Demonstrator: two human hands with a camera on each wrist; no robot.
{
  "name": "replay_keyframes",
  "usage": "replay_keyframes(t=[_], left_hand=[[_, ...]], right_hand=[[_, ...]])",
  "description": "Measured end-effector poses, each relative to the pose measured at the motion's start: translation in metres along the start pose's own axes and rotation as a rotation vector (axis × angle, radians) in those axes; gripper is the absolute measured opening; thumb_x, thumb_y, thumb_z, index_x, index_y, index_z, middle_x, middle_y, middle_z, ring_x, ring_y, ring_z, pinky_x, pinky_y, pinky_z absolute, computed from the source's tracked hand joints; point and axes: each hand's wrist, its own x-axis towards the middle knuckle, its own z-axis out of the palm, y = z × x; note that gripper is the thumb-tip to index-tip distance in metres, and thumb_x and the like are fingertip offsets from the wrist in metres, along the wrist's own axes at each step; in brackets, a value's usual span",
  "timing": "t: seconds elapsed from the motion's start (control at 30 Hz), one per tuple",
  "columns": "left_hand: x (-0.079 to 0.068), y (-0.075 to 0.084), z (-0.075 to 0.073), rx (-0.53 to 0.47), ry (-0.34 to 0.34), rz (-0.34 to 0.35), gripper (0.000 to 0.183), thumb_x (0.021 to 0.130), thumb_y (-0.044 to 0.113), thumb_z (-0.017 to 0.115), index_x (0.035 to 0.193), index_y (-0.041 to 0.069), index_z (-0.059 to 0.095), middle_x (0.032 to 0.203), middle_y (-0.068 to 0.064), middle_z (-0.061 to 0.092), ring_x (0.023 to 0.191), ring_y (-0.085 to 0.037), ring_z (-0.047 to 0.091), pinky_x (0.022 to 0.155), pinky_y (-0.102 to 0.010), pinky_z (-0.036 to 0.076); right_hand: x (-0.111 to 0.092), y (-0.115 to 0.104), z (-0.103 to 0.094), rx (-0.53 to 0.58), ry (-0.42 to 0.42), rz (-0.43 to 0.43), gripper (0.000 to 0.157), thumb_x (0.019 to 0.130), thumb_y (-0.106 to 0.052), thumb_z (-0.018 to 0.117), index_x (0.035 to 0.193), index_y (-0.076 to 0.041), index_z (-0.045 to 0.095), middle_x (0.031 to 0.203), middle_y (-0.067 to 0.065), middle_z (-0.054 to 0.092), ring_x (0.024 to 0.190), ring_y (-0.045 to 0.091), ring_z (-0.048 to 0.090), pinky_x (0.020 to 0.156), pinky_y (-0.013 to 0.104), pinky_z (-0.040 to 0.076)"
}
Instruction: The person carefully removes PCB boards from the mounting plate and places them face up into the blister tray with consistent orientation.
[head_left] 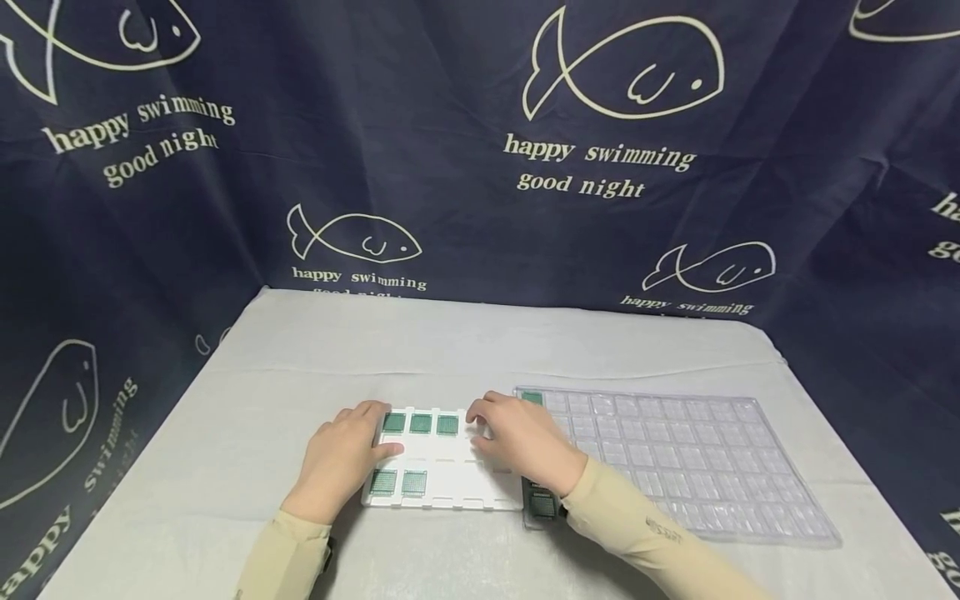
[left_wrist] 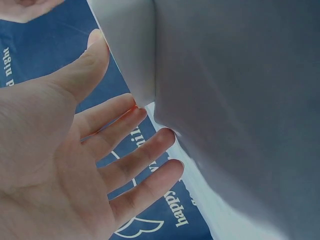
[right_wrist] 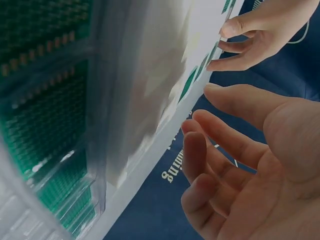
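A white slotted tray lies on the table with several green square circuit chips in it. Three of them, such as the chip, line the far row, and two more, including the chip, sit in the near row. My left hand rests at the tray's left end, thumb over the top, fairly straight fingers along the edge. Over the tray's right part hovers my right hand, its thumb and index finger apart beside the third far-row chip. Nothing shows between those fingertips in the right wrist view.
A large clear plastic compartment tray stands to the right, partly under my right forearm. Its left column holds green chips. White cloth covers the table, and a dark blue fish-print curtain hangs behind and at both sides.
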Motion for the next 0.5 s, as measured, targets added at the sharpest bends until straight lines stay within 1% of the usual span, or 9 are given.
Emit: replay_keyframes(t=[0.17, 0.33, 0.5], left_hand=[[0.000, 0.000, 0.001, 0.001, 0.007, 0.005, 0.064, 0.082, 0.039, 0.081, 0.132, 0.003, 0.063, 0.132, -0.013, 0.068, 0.113, -0.035, 0.067, 0.082, -0.049, 0.057], [0.000, 0.000, 0.000, -0.001, 0.018, 0.014, 0.063, 0.081, 0.039, 0.082, 0.130, 0.003, 0.064, 0.130, -0.013, 0.069, 0.111, -0.034, 0.068, 0.080, -0.049, 0.057], [0.000, 0.000, -0.001, 0.008, 0.019, 0.019, 0.064, 0.081, 0.040, 0.082, 0.130, 0.003, 0.064, 0.130, -0.013, 0.069, 0.110, -0.035, 0.068, 0.080, -0.049, 0.058]], right_hand=[[0.012, -0.002, 0.002, 0.004, -0.020, -0.014, 0.024, 0.087, -0.021, 0.081, 0.108, -0.014, 0.074, 0.097, -0.002, 0.072, 0.076, 0.014, 0.068, 0.058, 0.025, 0.050], [0.023, -0.006, 0.005, 0.009, -0.046, -0.021, 0.026, 0.086, -0.021, 0.082, 0.109, -0.014, 0.074, 0.098, -0.002, 0.072, 0.076, 0.013, 0.068, 0.059, 0.024, 0.050], [0.032, -0.010, 0.008, 0.001, -0.063, -0.030, 0.029, 0.085, -0.022, 0.083, 0.111, -0.013, 0.074, 0.099, -0.001, 0.072, 0.078, 0.014, 0.067, 0.062, 0.027, 0.052]])
